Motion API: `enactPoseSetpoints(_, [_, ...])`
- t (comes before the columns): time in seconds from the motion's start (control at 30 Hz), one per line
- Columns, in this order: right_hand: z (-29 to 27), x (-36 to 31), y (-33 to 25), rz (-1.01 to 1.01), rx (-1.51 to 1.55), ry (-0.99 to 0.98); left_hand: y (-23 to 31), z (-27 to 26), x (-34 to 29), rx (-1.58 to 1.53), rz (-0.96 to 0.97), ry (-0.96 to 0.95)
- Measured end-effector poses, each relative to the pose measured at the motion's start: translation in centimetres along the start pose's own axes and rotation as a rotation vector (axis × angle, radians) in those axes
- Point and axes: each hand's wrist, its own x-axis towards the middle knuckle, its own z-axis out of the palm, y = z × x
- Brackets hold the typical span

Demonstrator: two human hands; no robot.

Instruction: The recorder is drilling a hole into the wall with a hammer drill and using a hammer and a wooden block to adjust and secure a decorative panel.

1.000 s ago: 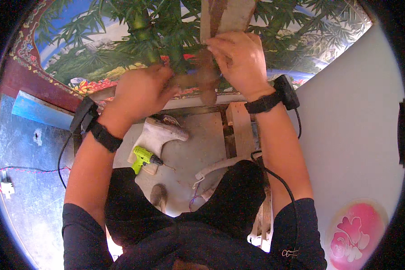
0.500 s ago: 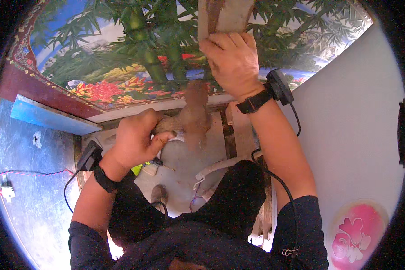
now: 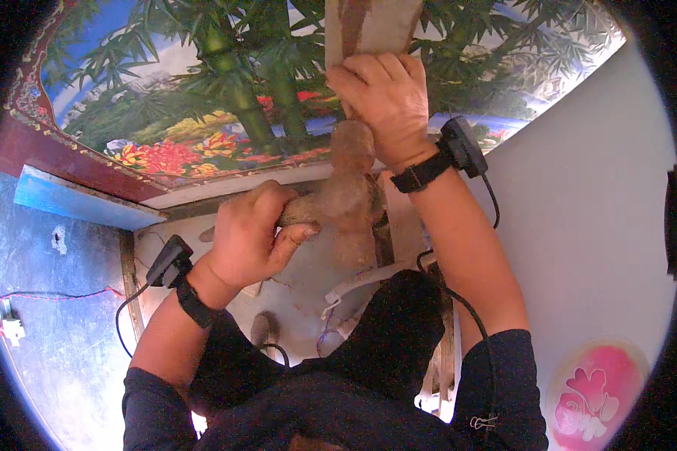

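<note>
Head view: in the left hand (image 3: 254,237) a mallet (image 3: 348,197) is gripped, its blurred head toward three o'clock; in the right hand (image 3: 387,105), near twelve, a wooden beam (image 3: 385,28) is held. That hand could be struck (the mallet sits close) by a misaimed swing.

L grip (image 3: 252,233) low, fingers curled tight; R grip (image 3: 390,109) higher, fingers bent; both forearms (image 3: 480,252) angled fwd.
</note>
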Motion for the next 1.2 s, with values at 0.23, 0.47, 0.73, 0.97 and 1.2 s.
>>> enactPoseSetpoints(0.23, [1.0,-0.6,0.4,-0.025,0.011,0.018,-0.1,0.1,0.0,-0.022,0.029,0.038])
enactPoseSetpoints(0.47, [0.6,-0.3,0.4,-0.035,0.035,0.004,-0.6,0.6,-0.4,0.025,-0.042,-0.055])
enactPoseSetpoints(0.73, [0.9,-0.3,-0.1,-0.005,0.018,0.005,-0.4,0.9,-0.7,-0.062,0.062,-0.009])
enactPoseSetpoints(0.97, [0.7,-0.2,-0.3,0.01,0.058,0.043,0.4,0.4,-0.9,-0.141,0.139,-0.118])
enactPoseSetpoints(1.2, [0.4,-0.1,0.0,0.01,0.084,0.05,-0.4,1.5,-0.6,0.014,-0.004,0.054])
